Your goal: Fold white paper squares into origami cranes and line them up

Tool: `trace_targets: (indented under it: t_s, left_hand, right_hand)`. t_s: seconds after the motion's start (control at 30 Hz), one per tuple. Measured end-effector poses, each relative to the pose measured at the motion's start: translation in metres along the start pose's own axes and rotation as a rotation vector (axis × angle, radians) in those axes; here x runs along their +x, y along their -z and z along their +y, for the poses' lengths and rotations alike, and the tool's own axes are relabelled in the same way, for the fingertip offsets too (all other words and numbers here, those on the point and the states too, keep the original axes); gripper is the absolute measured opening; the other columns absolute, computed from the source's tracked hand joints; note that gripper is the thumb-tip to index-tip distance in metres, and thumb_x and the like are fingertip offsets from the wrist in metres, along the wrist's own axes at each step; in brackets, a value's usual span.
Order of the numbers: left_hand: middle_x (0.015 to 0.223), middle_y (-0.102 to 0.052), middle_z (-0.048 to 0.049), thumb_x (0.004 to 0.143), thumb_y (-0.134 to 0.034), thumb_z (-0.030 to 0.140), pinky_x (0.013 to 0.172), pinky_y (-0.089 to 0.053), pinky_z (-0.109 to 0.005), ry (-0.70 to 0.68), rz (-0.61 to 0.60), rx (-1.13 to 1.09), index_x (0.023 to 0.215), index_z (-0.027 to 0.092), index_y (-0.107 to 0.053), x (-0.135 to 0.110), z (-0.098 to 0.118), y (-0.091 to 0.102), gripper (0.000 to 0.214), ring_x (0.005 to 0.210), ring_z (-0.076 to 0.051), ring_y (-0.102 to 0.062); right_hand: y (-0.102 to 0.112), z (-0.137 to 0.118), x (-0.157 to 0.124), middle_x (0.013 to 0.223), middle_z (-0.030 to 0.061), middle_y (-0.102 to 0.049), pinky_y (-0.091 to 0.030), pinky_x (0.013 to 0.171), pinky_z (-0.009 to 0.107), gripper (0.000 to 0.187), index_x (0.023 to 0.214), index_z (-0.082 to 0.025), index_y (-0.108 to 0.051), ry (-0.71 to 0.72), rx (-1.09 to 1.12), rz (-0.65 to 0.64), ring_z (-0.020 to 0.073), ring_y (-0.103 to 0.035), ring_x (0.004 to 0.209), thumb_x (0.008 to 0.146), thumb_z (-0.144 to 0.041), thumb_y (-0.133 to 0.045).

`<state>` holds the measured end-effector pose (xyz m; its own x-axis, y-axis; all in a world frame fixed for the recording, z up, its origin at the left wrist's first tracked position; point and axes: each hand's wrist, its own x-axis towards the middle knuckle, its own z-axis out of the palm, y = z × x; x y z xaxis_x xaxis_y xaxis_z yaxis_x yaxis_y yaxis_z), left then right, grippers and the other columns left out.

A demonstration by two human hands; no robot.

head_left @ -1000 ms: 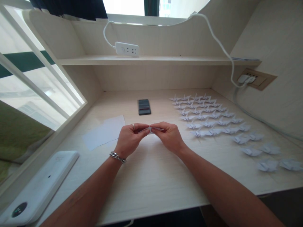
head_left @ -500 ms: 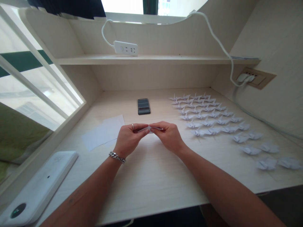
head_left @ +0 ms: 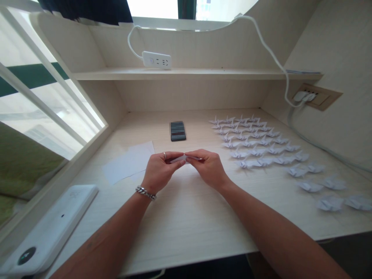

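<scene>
Between my two hands is a small piece of folded white paper (head_left: 180, 158), mostly covered by the fingers. My left hand (head_left: 161, 167), with a ring and a chain bracelet on the wrist, pinches its left part. On the other side my right hand (head_left: 208, 164) pinches the right part, fingertips almost meeting the left ones. Flat white paper sheets (head_left: 128, 161) lie just left of my left hand. Folded white paper cranes (head_left: 257, 151) stand in several rows to the right of my right hand.
A dark phone (head_left: 178, 131) lies behind my hands. At the left edge of the desk (head_left: 186, 232) rests a long white device (head_left: 55, 228). A white power strip (head_left: 157, 60) sits on the shelf (head_left: 197, 73), its cable running to a wall socket (head_left: 318, 97) at right.
The whole view has shifted slightly, so everything sits a little further right. Both hands keep their pinch on the folded paper, with hardly any movement.
</scene>
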<state>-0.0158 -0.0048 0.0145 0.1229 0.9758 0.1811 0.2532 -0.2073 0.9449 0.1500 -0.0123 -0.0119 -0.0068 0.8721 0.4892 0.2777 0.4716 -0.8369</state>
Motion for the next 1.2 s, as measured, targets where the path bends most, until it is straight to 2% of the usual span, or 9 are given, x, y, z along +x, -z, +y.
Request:
trace_targets:
  t_s: [0.57, 0.7, 0.93, 1.07, 1.2]
  left_hand:
    - [0.085, -0.077, -0.0082, 0.067, -0.079, 0.032, 0.075, -0.059, -0.032, -0.026, 0.022, 0.001, 0.089, 0.014, -0.075, 0.001, -0.003, 0.001, 0.029, 0.079, -0.022, -0.072]
    - [0.080, -0.076, -0.0065, 0.068, -0.079, 0.031, 0.069, -0.058, -0.028, -0.061, 0.050, 0.012, 0.085, 0.015, -0.074, 0.002, -0.005, 0.001, 0.024, 0.073, -0.019, -0.071]
    - [0.077, -0.075, -0.0037, 0.070, -0.076, 0.027, 0.065, -0.055, -0.026, -0.179, 0.068, 0.035, 0.076, 0.018, -0.074, 0.000, -0.005, 0.002, 0.011, 0.068, -0.017, -0.068]
    - [0.079, -0.075, -0.0032, 0.071, -0.074, 0.026, 0.067, -0.055, -0.026, -0.212, 0.059, 0.051, 0.077, 0.019, -0.075, -0.001, -0.002, 0.002, 0.009, 0.071, -0.017, -0.068]
    - [0.081, -0.075, -0.0034, 0.072, -0.073, 0.024, 0.070, -0.055, -0.027, -0.245, 0.042, 0.059, 0.078, 0.019, -0.075, -0.002, -0.001, 0.002, 0.007, 0.074, -0.017, -0.068]
  right_hand:
    - [-0.001, -0.003, -0.001, 0.089, 0.0047, -0.074, -0.056, 0.077, 0.032, 0.011, 0.086, -0.022, -0.076, -0.054, 0.156, 0.016, 0.0199, -0.068, 0.085, 0.078, -0.024, -0.069]
    - [-0.002, -0.003, 0.002, 0.082, 0.0052, -0.074, -0.056, 0.072, 0.033, 0.016, 0.084, -0.019, -0.075, -0.173, 0.262, -0.020, 0.0189, -0.067, 0.076, 0.072, -0.030, -0.074]
    - [0.003, -0.006, 0.008, 0.073, 0.0009, -0.069, -0.057, 0.064, 0.030, 0.026, 0.078, -0.018, -0.073, -0.524, 0.622, -0.120, 0.0145, -0.064, 0.070, 0.060, -0.034, -0.082]
    - [0.007, -0.009, 0.009, 0.074, 0.0006, -0.066, -0.057, 0.061, 0.027, 0.025, 0.076, -0.018, -0.073, -0.610, 0.691, -0.164, 0.0137, -0.061, 0.070, 0.057, -0.031, -0.083]
    - [0.010, -0.009, 0.009, 0.072, 0.0005, -0.064, -0.055, 0.058, 0.024, 0.023, 0.077, -0.018, -0.073, -0.636, 0.738, -0.191, 0.0124, -0.059, 0.067, 0.059, -0.028, -0.082]
